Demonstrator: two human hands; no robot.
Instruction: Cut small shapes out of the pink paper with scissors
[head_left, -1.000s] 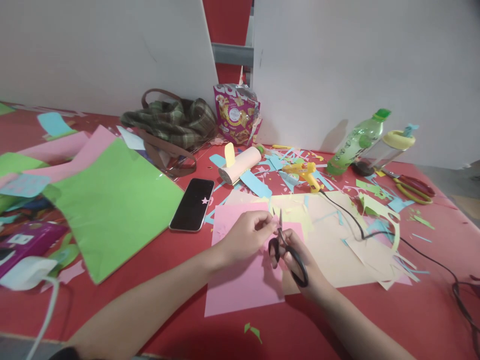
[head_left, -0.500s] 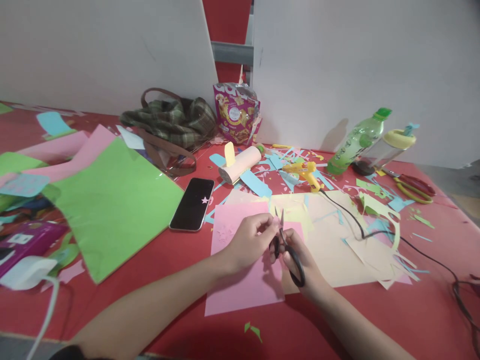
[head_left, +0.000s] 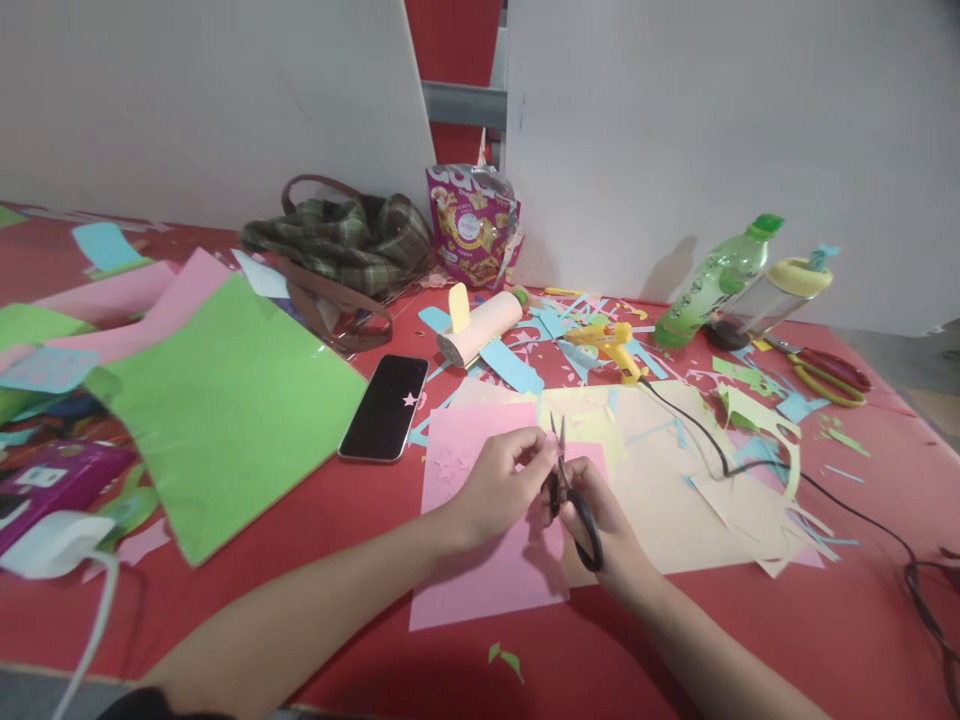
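Note:
Above a pink paper sheet (head_left: 457,590), my left hand (head_left: 499,478) pinches a tiny piece of pink paper (head_left: 552,441) at its fingertips. My right hand (head_left: 604,520) grips small black-handled scissors (head_left: 589,540), their blades pointing away from me and slightly parted beside the pink piece. Small pink scraps (head_left: 452,465) lie on the sheet left of my hands. A phone (head_left: 382,408) lies to the left with a pink paper star (head_left: 409,399) on its screen. The exact shape of the held piece is too small to make out.
Behind my hands lie a paper tube with coloured flaps (head_left: 484,330) and a yellow glue gun (head_left: 606,342), its cord running right. A green bottle (head_left: 709,285), a tumbler (head_left: 776,300) and larger scissors (head_left: 825,370) are at the right. Green sheet (head_left: 232,420) covers the left.
The scissors' handle loops have drawn slightly closer together and the blades have shifted a little beside the pink piece. My left hand has barely moved.

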